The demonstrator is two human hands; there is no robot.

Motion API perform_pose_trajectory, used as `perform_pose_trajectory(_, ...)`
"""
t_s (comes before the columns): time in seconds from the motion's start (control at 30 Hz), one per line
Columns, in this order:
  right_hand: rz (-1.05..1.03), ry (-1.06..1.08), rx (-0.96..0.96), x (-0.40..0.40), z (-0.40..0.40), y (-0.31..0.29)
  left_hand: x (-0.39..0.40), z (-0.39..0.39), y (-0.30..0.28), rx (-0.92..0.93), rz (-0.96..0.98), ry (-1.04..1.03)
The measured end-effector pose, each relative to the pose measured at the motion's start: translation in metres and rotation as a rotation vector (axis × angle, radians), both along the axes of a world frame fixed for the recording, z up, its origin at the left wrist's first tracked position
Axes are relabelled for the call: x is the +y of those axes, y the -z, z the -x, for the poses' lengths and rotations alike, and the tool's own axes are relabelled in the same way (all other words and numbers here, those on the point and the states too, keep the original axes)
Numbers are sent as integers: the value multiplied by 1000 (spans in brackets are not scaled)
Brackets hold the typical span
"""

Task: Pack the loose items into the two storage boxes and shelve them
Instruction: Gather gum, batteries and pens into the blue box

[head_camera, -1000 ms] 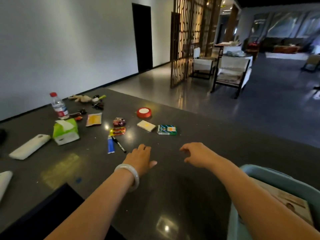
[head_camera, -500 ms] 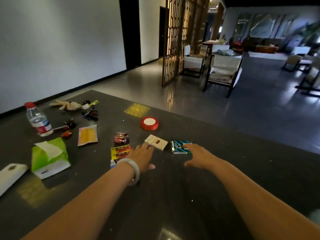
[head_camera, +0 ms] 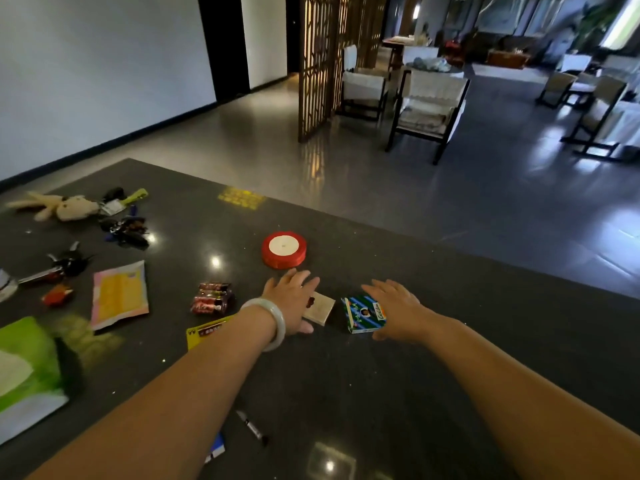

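My left hand (head_camera: 292, 299) lies flat with its fingers spread on the small cream box (head_camera: 320, 308). My right hand (head_camera: 398, 308) is spread flat too, touching the blue box (head_camera: 362, 313) just beside the cream one. Both sit on the bench (head_camera: 346, 393), near the red tape roll (head_camera: 284, 249). The bench looks shiny, so the boxes might slide away. I see no storage boxes here.

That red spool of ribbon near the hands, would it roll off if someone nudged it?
Probably not as it lies: the red ribbon spool rests flat on its round face on the dark table, so a nudge would likely slide it across the glossy top. Tipped onto its rim, it could well roll. It looks light for its size, being wound ribbon on a core.
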State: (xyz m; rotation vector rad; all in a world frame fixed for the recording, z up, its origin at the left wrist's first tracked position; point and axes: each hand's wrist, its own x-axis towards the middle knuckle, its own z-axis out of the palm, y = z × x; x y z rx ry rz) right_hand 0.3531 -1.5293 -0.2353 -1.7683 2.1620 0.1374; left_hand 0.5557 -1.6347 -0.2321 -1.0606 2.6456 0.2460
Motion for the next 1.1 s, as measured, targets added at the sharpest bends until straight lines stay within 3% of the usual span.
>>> perform_pose_trajectory(0.2,-80,-91,21,-14,1,13,-15,-1,10,-33,-43,18)
perform_pose_trajectory(0.5,-34,75,-11,36,2,5,25,-5,0,23,-10,-112)
perform_pose_trajectory(0.73,135,206,-55,102,9,-36,86,12,-20,241,-163,-236)
perform_pose_trajectory(1.1,348,405,-21,264,57,-93,236,78,-68,481,-141,-139)
